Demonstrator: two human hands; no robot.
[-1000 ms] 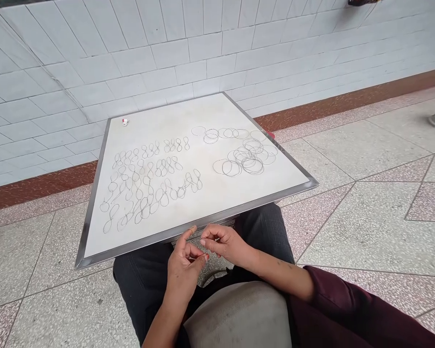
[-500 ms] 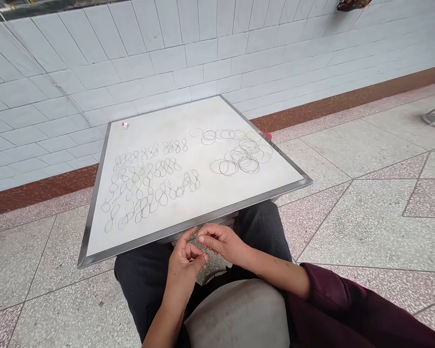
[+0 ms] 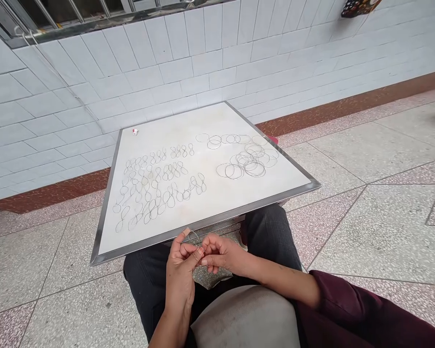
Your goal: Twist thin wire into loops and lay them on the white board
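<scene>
- The left hand [image 3: 181, 270] is palm up below the near edge of the worktop [image 3: 210, 208]; its thumb and a finger are closed on a thin wire [image 3: 197, 236], and its index finger reaches up toward the worktop's metal edging.
- The thin wire bows in a small curve from near that index fingertip down to the pinch.
- The right hand [image 3: 226, 253] comes in just beside the left, fingers curled and fingertips close together near the pinched part of the wire; whether it also grips the wire cannot be told.
- Both hands are above the lap, between the worktop and the light grey cloth [image 3: 250, 316] over the person's middle.
- On the left part of the worktop, thin figure-eight loops [image 3: 171, 187] lie flat in uneven rows, some touching or overlapping.
- To the right, well apart from most of them, plain round loops [image 3: 247, 162] lie in an overlapping cluster, with a looser line of rings along its far side.
- A small white and red object [image 3: 135, 131] sits near the far left corner of the worktop.
- Dark trousers [image 3: 273, 232] show under the near edge; a maroon sleeve [image 3: 340, 295] is pushed up the right forearm.
- Beyond the worktop stands a white tiled wall [image 3: 206, 58], with a barred window [image 3: 76, 14] at upper left.
</scene>
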